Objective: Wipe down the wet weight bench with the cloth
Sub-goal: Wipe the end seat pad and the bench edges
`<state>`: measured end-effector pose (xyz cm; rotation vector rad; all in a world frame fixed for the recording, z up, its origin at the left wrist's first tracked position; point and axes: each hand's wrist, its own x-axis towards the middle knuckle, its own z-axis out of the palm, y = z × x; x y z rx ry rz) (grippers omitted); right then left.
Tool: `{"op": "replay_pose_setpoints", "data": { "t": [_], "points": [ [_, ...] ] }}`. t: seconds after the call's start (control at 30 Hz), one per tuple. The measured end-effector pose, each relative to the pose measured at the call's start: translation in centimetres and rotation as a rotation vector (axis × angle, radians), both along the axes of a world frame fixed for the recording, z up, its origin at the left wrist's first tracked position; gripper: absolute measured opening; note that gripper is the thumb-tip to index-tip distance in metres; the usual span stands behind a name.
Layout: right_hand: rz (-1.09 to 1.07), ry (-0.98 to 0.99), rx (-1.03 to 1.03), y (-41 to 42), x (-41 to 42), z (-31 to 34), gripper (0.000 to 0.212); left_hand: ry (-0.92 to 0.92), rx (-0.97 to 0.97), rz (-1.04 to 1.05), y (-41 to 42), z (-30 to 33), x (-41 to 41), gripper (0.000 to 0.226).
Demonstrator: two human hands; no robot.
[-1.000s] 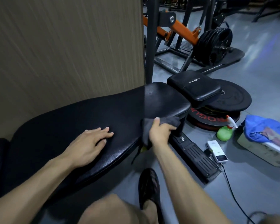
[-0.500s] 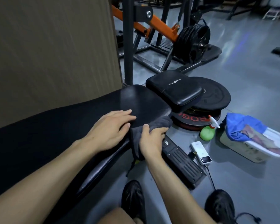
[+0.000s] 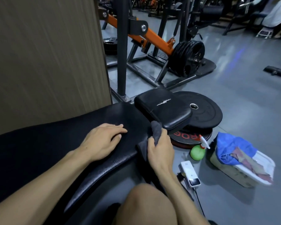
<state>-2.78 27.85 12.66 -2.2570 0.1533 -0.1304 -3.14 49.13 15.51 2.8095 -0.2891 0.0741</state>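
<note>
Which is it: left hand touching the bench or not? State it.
Touching. The head view shows the left hand lying flat, palm down, on the bench pad.

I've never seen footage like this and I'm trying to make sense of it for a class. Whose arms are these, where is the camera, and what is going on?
There is no machine here. The camera sits on a person's head and looks forward and down, so the two bare arms are the wearer's own, and that is their knee at the bottom. They are in a gym, at a black padded weight bench. The left hand lies flat on the padding, fingers straight. The right hand grips a dark grey cloth at the bench's edge, for wiping. On the floor to the right are stacked weight plates, a green spray bottle, a small white device on a cable, and a tub of rags.
</note>
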Motion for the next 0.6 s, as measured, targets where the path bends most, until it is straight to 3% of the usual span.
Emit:
{"op": "replay_pose_setpoints", "data": {
  "t": [0.07, 0.23, 0.33, 0.43, 0.53, 0.6],
  "points": [
    [0.070, -0.060, -0.126, -0.8, 0.4, 0.4, 0.036, 0.008, -0.014, 0.021, -0.2, 0.1, -0.4, 0.035],
    [0.218, -0.014, -0.456, -1.4, 3.3, 3.1, 0.034, 0.056, -0.036, 0.082, -1.5, 0.4, -0.9, 0.036],
    [0.310, -0.088, -0.584, -0.6, 3.5, 3.6, 0.050, 0.110, -0.032, 0.129, -2.2, 0.9, -0.6, 0.036],
    [0.414, -0.215, -0.491, -1.1, 2.6, 2.3, 0.062, 0.185, 0.017, 0.111, -2.3, 1.2, -0.2, 0.038],
    [0.473, -0.328, -0.377, -3.2, 1.1, 0.9, 0.064, 0.263, -0.063, 0.054, -1.3, 1.7, -0.3, 0.037],
    [0.526, -0.448, -0.360, -3.8, -0.1, 0.6, 0.063, 0.173, -0.172, 0.118, -0.3, 2.1, -0.3, 0.032]
  ]
}}
